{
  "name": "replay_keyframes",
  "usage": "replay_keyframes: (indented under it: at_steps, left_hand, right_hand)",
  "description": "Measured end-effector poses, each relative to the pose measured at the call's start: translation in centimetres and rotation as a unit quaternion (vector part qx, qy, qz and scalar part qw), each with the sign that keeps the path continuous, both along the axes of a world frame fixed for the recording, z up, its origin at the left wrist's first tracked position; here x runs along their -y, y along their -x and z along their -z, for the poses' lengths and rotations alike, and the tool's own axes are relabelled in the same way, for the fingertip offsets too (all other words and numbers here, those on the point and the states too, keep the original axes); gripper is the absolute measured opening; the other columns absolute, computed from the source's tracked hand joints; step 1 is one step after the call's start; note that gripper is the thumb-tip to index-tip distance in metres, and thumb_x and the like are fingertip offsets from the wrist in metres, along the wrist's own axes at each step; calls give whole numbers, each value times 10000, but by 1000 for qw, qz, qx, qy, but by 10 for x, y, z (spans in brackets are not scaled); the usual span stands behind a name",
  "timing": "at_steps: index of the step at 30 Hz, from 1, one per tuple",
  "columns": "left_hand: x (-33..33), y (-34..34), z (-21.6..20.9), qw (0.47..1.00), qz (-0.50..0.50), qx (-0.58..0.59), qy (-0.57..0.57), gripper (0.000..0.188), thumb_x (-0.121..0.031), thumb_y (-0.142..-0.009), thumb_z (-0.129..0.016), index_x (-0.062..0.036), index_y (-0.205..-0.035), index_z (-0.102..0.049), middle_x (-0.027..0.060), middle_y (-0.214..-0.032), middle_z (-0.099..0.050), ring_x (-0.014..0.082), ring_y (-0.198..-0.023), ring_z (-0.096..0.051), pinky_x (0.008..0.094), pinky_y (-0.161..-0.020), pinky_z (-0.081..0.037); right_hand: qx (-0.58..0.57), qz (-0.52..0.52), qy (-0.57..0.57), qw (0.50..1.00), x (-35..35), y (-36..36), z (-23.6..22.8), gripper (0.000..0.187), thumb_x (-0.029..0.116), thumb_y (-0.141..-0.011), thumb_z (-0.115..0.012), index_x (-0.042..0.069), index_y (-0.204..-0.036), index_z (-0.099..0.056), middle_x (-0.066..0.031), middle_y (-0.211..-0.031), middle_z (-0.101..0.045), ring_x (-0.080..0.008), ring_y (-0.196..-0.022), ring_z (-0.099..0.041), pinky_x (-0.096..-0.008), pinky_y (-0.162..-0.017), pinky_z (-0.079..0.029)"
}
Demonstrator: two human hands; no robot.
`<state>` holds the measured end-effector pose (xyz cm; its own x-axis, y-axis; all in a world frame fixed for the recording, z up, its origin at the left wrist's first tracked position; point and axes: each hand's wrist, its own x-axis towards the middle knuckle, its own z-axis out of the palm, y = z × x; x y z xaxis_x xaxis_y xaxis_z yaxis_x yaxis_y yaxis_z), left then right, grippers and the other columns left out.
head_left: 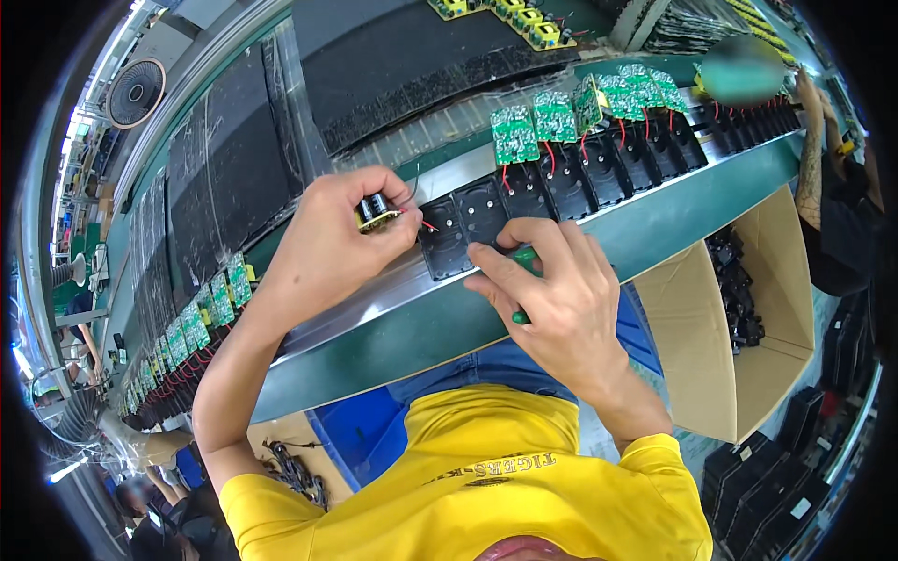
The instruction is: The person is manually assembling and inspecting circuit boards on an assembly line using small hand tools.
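Observation:
My left hand (pixel 337 229) is closed on a small circuit board (pixel 377 217) that carries dark round capacitors. A red wire (pixel 428 225) runs from its fingertips over the nearest black plastic case half (pixel 445 248) in a row on the metal rail. In my right hand (pixel 561 294) is a green-handled hand tool (pixel 526 260); its working end is hidden by the fingers. The right fingertips are at the lower edge of the second case half (pixel 483 213). Farther right, green circuit boards (pixel 514 134) lean behind more case halves, joined to them by red wires.
Black conveyor mats (pixel 402 75) lie beyond the rail. More boards with cases (pixel 192 327) line the left. An open cardboard box (pixel 762 309) of black parts stands at right, near another person's arm (pixel 812 159). Yellow transformers (pixel 524 21) sit at the far side.

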<state>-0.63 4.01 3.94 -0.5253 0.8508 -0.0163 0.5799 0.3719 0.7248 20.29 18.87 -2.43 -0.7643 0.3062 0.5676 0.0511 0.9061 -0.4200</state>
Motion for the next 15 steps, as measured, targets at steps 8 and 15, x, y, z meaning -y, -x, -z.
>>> replay_keyframes:
  at_steps: [8, 15]
  left_hand:
    - [2, 0, 5, 1000, -10, -6, 15, 118, -73, -953, -787, 39, -989, -781, 95, -910, -833, 193, -772, -674, 334, -784, -588]
    - [4, 2, 13, 1000, -7, -11, 16, 76, -32, -941, -782, 26, -988, -768, 77, -923, -822, 179, -799, -675, 314, -807, -578]
  right_hand:
    - [13, 7, -27, 1000, 7, 7, 9, 219, 159, -867, -974, 163, -1074, -901, 1, -1164, -697, -180, -853, -568, -335, -757, -527]
    - [20, 4, -18, 1000, 7, 6, 10, 222, 152, -864, -976, 163, -1073, -901, 3, -1165, -694, -179, -862, -572, -335, -761, -528]
